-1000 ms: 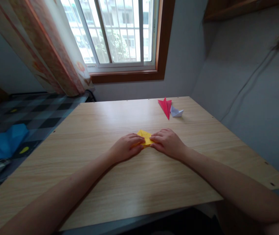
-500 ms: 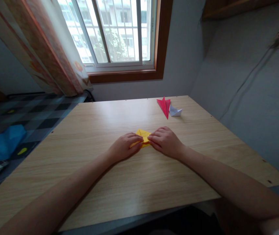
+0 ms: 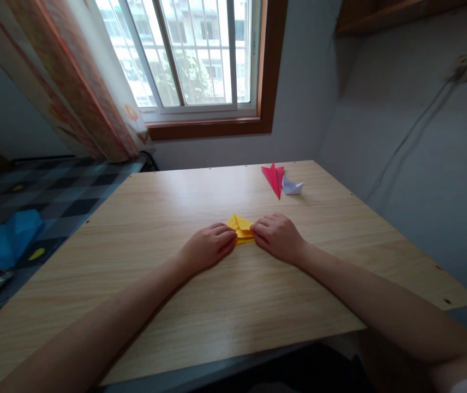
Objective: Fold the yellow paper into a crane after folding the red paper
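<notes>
A small folded yellow paper [image 3: 240, 226] lies flat on the wooden table [image 3: 217, 305], near the middle. My left hand [image 3: 207, 248] rests on the table with its fingertips pinching the paper's left edge. My right hand [image 3: 276, 236] presses on the paper's right edge with curled fingers. Most of the paper's near side is hidden under the fingers; only its far corner shows between the hands.
A folded red paper [image 3: 275, 177] and a small white folded paper [image 3: 291, 187] lie at the table's far right. A window [image 3: 192, 54] with a curtain [image 3: 73, 82] is behind. A bed with a checked cover [image 3: 45, 191] and blue cloth [image 3: 4, 240] is to the left.
Both hands have stayed on the yellow paper with small finger shifts. My fingers have drawn back slightly, so more of the paper's far corner shows now.
</notes>
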`<state>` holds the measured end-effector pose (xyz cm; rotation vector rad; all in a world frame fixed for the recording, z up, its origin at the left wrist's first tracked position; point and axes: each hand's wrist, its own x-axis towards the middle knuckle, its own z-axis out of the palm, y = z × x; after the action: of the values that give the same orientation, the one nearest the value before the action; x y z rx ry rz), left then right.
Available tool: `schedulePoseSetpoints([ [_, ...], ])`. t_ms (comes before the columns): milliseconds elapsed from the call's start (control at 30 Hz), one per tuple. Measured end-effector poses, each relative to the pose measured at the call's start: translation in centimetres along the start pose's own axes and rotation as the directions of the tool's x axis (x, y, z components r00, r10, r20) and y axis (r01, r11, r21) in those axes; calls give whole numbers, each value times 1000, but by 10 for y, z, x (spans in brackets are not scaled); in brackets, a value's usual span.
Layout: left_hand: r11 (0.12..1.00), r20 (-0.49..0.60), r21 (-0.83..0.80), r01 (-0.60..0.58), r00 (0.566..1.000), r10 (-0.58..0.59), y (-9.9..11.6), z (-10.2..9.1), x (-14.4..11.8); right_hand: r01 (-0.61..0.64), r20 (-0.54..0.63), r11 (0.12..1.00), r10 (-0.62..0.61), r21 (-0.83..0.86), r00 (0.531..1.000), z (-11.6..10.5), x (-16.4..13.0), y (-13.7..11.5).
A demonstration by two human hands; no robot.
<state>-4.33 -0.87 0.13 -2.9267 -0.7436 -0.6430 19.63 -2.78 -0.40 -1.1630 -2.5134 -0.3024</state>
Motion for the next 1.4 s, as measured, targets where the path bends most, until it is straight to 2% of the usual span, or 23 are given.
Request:
schedulePoseSetpoints([
  [133,999,21,34,-39,999,38,0,-3,-2,0,12,1000,0,5,1000,-1,-1,1],
  [267,999,6,45,-27,1000,27,-3,-3,-2,-5,11,1000,5,9,1000,-2,-1,1],
  [467,994,-58,44,97,994,-94,-7,2,-4,-12,5,1000,12,6,1000,-1,-2,2],
  [767,949,-52,-16,314,948,-314,-9,4,-2,5,-23,1000,-5,26,1000,3,-2,1],
  [1200,909,-43,-104,404,911,-410,0,2,-1,41,-66,998,-38,46,997,6,-2,-1],
  [1400,871,-52,-228,436,887,-458,2,4,0,32,-74,998,-28,45,997,7,-2,-3],
])
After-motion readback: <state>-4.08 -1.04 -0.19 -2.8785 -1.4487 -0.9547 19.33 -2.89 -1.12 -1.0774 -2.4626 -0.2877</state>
